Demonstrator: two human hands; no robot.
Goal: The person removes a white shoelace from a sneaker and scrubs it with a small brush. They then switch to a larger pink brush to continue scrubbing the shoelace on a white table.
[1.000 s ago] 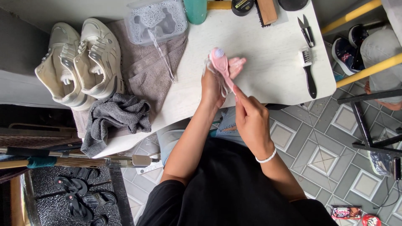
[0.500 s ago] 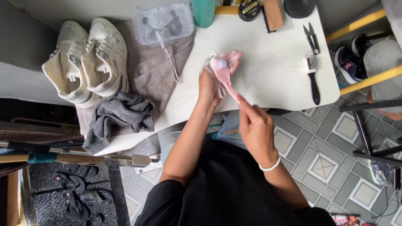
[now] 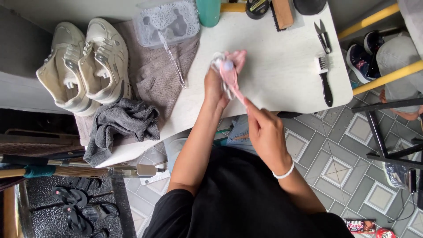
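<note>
Right hand (image 3: 266,132): I am pinching the near end of a pink brush (image 3: 232,81) between closed fingers, just off the table's near edge.
Pink brush: its long axis is running diagonally from my right hand up and to the left, its head pointing away from me into the pink cloth (image 3: 229,59).
Left hand (image 3: 214,86): I am closing it around the pink cloth, holding the bundle above the white table (image 3: 282,66), the brush head touching it.
Grey cloth (image 3: 121,125): lying crumpled at the table's left near corner.
Black brush (image 3: 325,79): lying to the right, well apart, handle pointing toward me.
Pale shoes (image 3: 83,64): a pair sitting side by side at far left, beside a brown towel (image 3: 161,75).
Clear tub (image 3: 166,22): sitting at the far edge, holding soapy water.
Floor (image 3: 335,154): grey patterned tiles are showing to the right.
</note>
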